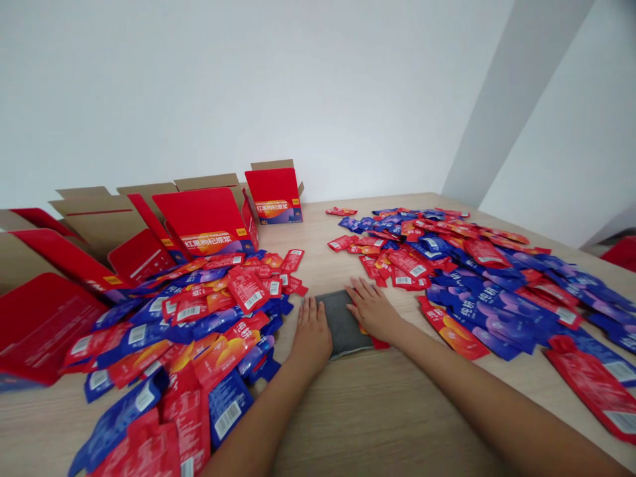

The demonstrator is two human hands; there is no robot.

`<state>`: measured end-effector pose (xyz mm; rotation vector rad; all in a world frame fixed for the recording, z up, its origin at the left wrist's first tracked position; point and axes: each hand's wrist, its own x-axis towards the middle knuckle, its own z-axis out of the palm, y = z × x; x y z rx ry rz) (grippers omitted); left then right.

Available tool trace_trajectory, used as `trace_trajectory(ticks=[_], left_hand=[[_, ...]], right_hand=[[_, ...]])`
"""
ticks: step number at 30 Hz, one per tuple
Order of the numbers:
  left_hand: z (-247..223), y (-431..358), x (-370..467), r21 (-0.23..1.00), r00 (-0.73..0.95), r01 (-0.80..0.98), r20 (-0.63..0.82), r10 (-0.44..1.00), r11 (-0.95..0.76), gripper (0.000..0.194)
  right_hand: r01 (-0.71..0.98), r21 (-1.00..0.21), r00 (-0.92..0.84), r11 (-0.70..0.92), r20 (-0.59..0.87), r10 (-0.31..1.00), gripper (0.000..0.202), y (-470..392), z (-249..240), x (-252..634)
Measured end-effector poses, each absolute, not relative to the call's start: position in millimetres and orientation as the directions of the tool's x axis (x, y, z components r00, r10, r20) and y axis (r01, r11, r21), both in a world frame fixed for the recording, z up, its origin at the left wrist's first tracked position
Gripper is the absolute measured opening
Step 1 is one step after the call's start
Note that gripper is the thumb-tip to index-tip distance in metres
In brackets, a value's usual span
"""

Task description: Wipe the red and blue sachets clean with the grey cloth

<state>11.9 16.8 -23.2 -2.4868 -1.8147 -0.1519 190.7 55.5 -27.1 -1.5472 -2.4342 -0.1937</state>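
Observation:
A dark grey cloth (342,326) lies flat on the table between my two hands. My left hand (312,331) rests palm down on its left edge, fingers stretched forward. On its right edge lies my right hand (373,311), flat with the fingers spread. A bit of a red and orange pouch (380,344) sticks out beneath my right hand; most of it is hidden. Neither hand grips anything. Left of my left hand is a heap of red and blue pouches (248,291). A second pouch heap (417,245) spreads out beyond my right hand.
Open red cartons (203,222) with raised flaps stand along the left side, behind and beside the left heap. One more red carton (274,195) stands near the white wall (348,99). The wooden table (358,411) ends at the wall and along a right edge.

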Motion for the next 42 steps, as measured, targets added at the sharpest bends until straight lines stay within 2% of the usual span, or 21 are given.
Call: trace_trajectory(ticks=[4,7,14,18,23,26,29,34,37,40,42], left_hand=[[-21.2,15.5,12.6,0.015,0.287,0.956,0.129,0.949,-0.291,0.054],[-23.4,15.8,12.6,0.034,0.288,0.955,0.129,0.949,-0.294,0.054],[-27.1,17.0,12.9,0.058,0.284,0.954,0.129,0.95,-0.293,0.053],[-26.8,16.7,12.4,0.058,0.293,0.952,0.129,0.948,-0.302,0.053],[-28.4,17.2,13.0,0.046,0.294,0.952,0.136,0.946,-0.303,0.052],[-30.4,17.7,13.7,0.044,0.3,0.95,0.16,0.941,-0.31,0.051],[-32.5,17.6,14.4,0.054,0.295,0.949,0.186,0.937,-0.31,0.051],[-36.7,17.6,14.6,0.045,0.291,0.951,0.215,0.932,-0.307,0.051],[-38.2,18.2,14.1,0.033,0.296,0.95,0.222,0.929,-0.311,0.051],[-38.2,18.6,13.7,0.035,0.292,0.951,0.213,0.932,-0.306,0.05],[-38.2,18.6,13.4,0.035,0.298,0.949,0.209,0.931,-0.312,0.05]], right_hand=[[0.928,-0.035,-0.331,0.37,0.376,0.866,0.049,48.2,-24.5,201.1],[0.96,-0.054,-0.233,0.275,0.392,0.89,0.049,33.9,-20.6,204.1],[0.989,-0.025,-0.13,0.144,0.29,0.948,0.065,22.9,1.1,190.4],[0.995,0.016,-0.101,0.1,0.172,0.98,0.061,31.6,10.2,180.8],[0.994,-0.011,-0.104,0.106,0.123,0.987,0.065,39.7,9.7,194.0],[0.991,-0.062,-0.108,0.117,0.134,0.985,0.067,43.2,9.5,201.6],[0.983,-0.103,-0.126,0.153,0.225,0.966,0.064,42.8,15.2,196.4],[0.829,-0.337,-0.282,0.447,0.439,0.853,0.048,33.2,29.0,164.0],[0.806,-0.292,-0.395,0.515,0.382,0.835,0.046,29.6,20.5,146.1],[0.849,-0.187,-0.45,0.493,0.232,0.863,0.047,29.6,-1.2,137.1],[0.864,-0.146,-0.452,0.483,0.202,0.869,0.048,30.2,-14.6,136.1]])
